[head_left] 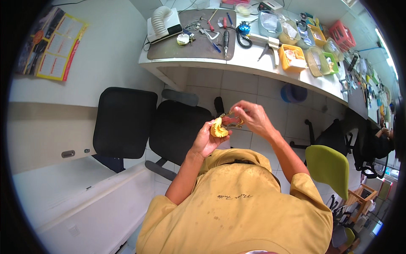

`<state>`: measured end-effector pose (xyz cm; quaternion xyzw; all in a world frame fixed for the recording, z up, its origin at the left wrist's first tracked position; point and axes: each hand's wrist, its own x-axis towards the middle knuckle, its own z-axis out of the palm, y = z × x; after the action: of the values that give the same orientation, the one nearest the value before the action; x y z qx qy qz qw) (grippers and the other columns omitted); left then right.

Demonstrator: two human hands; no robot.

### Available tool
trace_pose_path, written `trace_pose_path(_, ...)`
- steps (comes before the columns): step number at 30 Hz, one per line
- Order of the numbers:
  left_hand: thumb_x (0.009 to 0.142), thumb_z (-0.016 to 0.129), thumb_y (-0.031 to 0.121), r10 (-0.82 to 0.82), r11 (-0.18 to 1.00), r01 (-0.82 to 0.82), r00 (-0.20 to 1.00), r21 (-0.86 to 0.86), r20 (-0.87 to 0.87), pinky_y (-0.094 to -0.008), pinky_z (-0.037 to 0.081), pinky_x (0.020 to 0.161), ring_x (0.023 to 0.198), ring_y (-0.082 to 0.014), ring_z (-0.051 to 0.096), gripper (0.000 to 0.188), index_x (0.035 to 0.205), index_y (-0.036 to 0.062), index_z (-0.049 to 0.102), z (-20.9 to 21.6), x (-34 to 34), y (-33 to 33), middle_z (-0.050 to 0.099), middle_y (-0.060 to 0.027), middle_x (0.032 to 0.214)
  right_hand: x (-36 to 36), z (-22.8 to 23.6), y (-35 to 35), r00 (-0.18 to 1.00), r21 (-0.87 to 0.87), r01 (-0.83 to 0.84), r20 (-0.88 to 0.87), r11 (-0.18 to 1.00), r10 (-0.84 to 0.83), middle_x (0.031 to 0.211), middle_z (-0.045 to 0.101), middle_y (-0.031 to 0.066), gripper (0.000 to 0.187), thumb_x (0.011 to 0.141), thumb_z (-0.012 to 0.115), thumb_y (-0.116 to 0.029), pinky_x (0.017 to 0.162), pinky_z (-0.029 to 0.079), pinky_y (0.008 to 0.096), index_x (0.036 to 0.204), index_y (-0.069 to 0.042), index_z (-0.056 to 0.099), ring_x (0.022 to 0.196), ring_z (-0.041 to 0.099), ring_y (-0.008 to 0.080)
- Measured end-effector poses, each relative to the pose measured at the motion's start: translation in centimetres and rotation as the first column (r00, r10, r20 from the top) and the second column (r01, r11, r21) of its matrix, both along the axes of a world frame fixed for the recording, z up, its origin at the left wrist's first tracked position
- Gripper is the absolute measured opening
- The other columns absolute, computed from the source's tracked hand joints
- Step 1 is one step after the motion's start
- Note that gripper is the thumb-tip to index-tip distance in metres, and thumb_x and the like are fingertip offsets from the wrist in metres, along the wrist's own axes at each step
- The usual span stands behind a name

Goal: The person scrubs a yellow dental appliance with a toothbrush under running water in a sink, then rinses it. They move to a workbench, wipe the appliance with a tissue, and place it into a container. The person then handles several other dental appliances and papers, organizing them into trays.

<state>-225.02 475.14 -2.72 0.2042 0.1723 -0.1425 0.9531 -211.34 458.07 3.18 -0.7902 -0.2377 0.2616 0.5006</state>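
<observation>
In front of my body my left hand (204, 140) is closed around a yellow dental cast (219, 129), with its row of teeth facing up. My right hand (256, 119) pinches a thin brass-coloured metal frame (240, 124) that looks like a dental articulator. The frame lies right beside the cast; whether the two are joined I cannot tell. Something pink (229, 120) shows between the cast and the frame, too small to make out. The right fingertips partly cover the frame's upper end.
Ahead runs a white workbench with a grey mat (169, 51), a handpiece (226, 40), a white hose unit (161, 24) and several bins such as a yellow one (292, 63). Black chairs (179, 127) stand to my left, a green chair (327, 169) to my right. Another person (380, 142) sits far right.
</observation>
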Motion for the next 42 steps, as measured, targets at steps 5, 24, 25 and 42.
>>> trace_pose_path(5,0.103,0.036,0.028,0.187,0.982,-0.184,0.974,0.034,-0.125,-0.0374,0.054,0.084,0.098,-0.0249,0.063,0.042,0.134,0.0030,0.049,-2.8,6.1,6.2,0.064,-0.0096,0.109,12.4,-1.7,5.3,0.988,-0.117,0.089,0.133,0.989,-0.073,0.087,0.071,0.0133,0.023,0.093,0.063,-0.020,0.061,0.053,0.0337,0.106,-0.002,0.068,0.066,0.068,0.0186)
trace_pose_path(24,0.100,0.056,0.024,0.484,0.847,-0.437,0.869,0.301,-0.100,-0.0347,0.049,0.094,0.124,-0.0317,0.055,0.039,0.136,0.0103,0.048,1.6,20.4,17.5,0.054,-0.0046,0.133,31.2,-13.1,18.6,0.731,-0.580,-0.069,0.525,0.812,0.437,0.090,0.063,0.0178,0.013,0.087,0.054,-0.013,0.067,0.053,0.0482,0.090,-0.004,0.063,0.077,0.067,0.0375)
trace_pose_path(25,0.100,0.057,0.024,0.519,0.823,-0.470,0.850,0.320,-0.087,-0.0348,0.049,0.094,0.124,-0.0317,0.055,0.039,0.136,0.0105,0.048,1.7,20.8,17.1,0.054,-0.0043,0.134,31.3,-12.4,18.6,0.748,-0.491,-0.059,0.555,0.869,0.364,0.090,0.064,0.0181,0.012,0.086,0.056,-0.013,0.067,0.053,0.0478,0.090,-0.004,0.063,0.077,0.067,0.0375)
trace_pose_path(42,0.094,0.065,0.040,0.469,0.874,-0.444,0.877,0.199,-0.103,-0.0349,0.054,0.092,0.105,-0.0194,0.063,0.042,0.115,0.0047,0.057,12.6,27.9,11.9,0.063,-0.0060,0.111,26.9,7.8,16.0,0.987,0.388,-0.044,-0.125,0.920,0.100,0.088,0.069,0.0045,0.018,0.083,0.078,-0.008,0.077,0.055,0.0257,0.094,-0.001,0.066,0.082,0.067,0.0116)
